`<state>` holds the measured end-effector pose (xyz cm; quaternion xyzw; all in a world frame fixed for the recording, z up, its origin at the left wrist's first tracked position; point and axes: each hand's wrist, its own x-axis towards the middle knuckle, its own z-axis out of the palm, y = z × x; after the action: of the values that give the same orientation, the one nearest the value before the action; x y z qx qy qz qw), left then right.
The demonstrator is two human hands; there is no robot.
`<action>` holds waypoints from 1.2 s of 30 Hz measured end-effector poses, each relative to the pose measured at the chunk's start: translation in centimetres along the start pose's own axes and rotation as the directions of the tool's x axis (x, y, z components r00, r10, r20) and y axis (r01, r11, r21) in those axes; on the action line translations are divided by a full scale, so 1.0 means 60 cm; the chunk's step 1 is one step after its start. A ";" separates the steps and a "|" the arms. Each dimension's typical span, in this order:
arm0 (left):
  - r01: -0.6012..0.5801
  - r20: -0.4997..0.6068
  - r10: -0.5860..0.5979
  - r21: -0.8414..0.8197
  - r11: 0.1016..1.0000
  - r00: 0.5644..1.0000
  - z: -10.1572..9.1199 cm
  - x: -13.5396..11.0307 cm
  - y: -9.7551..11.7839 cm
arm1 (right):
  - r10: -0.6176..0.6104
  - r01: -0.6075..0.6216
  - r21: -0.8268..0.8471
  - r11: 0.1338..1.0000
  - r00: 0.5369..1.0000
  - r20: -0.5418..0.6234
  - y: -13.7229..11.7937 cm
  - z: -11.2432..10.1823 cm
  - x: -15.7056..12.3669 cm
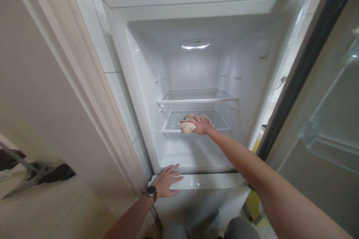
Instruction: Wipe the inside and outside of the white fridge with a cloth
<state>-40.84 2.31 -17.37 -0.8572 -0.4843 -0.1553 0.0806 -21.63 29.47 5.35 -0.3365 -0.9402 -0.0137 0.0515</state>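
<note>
Fingers of the right hand point(202, 125) lie over a bunched cloth point(187, 124), palm down; whether they pinch a fold or only press from above cannot be told, since the undersides are hidden. The cloth sits on the lower shelf point(223, 122) of the refrigerator point(134, 93), around the middle of its near edge, and its pale near-left part laps over the front rim. More fabric shows at the far right, beyond the knuckles.

It looks light and soft, with loose folds and no stiffness of its own, so it should give under the palm and bunch up rather than slide as one flat piece. Nothing about it seems fragile. Whether it is damp cannot be told. The thick middle, where the hand already is, seems the best place to hold it; a grasp on the overhanging corner alone would probably leave the rest trailing. The shelf looks clear and smooth, likely slippery beneath fabric, and its panel probably calls for even, moderate pressure. The upper shelf point(198, 101) lies above the right hand, leaving limited room there.

At the near left, the left hand point(167, 181), with a watch point(150, 191) at its wrist, has its fingers spread and holds nothing; it is at the pale ledge point(210, 181) below the compartment.
</note>
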 end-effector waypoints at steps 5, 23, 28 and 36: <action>0.012 -0.001 -0.012 -0.003 1.000 1.000 0.001 0.000 0.001 | 0.000 0.000 -0.003 1.000 1.000 0.006 -0.002 -0.004 -0.003; -0.011 -0.009 0.011 0.023 1.000 1.000 -0.004 0.002 0.003 | -0.009 0.008 -0.024 1.000 1.000 -0.010 0.003 0.006 0.006; -0.006 0.007 0.006 0.021 1.000 1.000 -0.006 0.003 0.003 | -0.004 0.004 -0.021 1.000 1.000 -0.010 0.001 0.005 0.005; -0.002 0.016 0.002 0.024 1.000 1.000 -0.005 0.002 0.002 | 0.000 0.000 -0.025 1.000 1.000 0.000 0.002 0.006 0.005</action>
<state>-40.71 2.28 -17.06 -0.8579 -0.4859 -0.1424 0.0870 -21.82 29.82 5.02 -0.3370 -0.9400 -0.0254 0.0472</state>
